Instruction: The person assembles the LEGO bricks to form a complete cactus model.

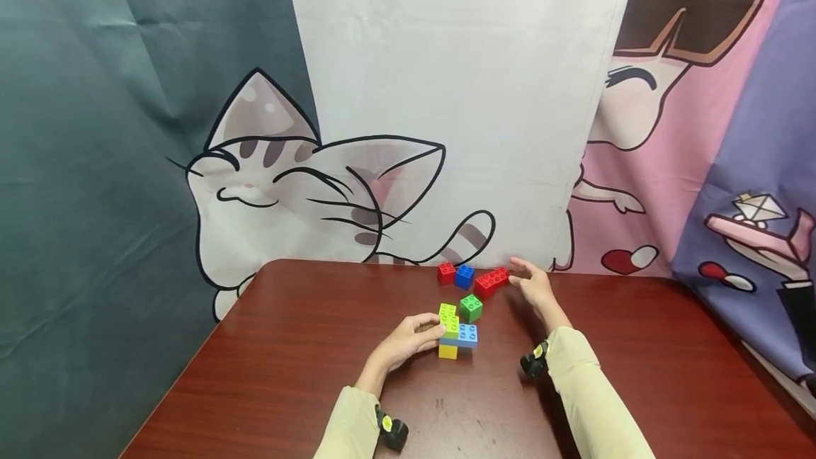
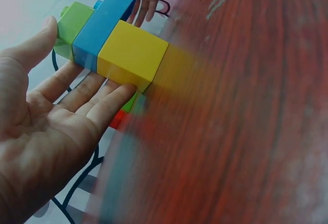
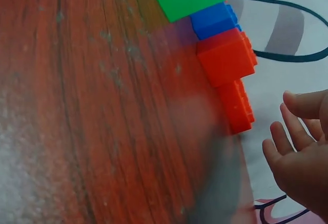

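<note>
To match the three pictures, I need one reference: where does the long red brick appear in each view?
Head: long red brick at the table's far edge, just left of the right hand.
Left wrist: not clearly in it.
Right wrist: right of centre, near the fingertips.
Shared landmark: the small blue brick beside it.

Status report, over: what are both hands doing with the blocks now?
Left hand open, fingers against stacked blocks. Right hand open, beside long red block, not touching. Green block loose between them; nothing blocks the reach.

Both hands open, left fingers extended, right fingers relaxed.
</note>
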A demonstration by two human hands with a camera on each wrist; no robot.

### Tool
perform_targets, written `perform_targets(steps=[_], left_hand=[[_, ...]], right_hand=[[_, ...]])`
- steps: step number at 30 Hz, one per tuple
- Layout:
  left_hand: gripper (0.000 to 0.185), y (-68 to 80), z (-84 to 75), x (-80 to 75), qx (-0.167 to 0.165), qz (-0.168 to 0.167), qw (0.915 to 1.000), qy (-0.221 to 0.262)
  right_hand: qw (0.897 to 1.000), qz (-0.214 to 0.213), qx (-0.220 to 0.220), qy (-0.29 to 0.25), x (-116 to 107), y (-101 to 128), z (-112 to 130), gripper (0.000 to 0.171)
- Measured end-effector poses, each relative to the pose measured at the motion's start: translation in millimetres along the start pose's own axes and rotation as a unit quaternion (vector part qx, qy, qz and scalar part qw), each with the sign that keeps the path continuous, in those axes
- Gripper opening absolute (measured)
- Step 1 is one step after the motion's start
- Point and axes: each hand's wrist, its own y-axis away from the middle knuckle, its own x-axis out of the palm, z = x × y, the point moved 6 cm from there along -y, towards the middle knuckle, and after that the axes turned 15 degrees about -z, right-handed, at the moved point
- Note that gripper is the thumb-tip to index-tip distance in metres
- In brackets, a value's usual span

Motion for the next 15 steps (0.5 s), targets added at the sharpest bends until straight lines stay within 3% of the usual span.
perform_targets(steps=[15], left_hand=[[0.053,0.0,0.4,1.6,-0.003,-0.002,1.0,-0.003]], right_hand=[[0.998,0.037,0.05,-0.023,13.0,-13.4,-21.6,0.061]])
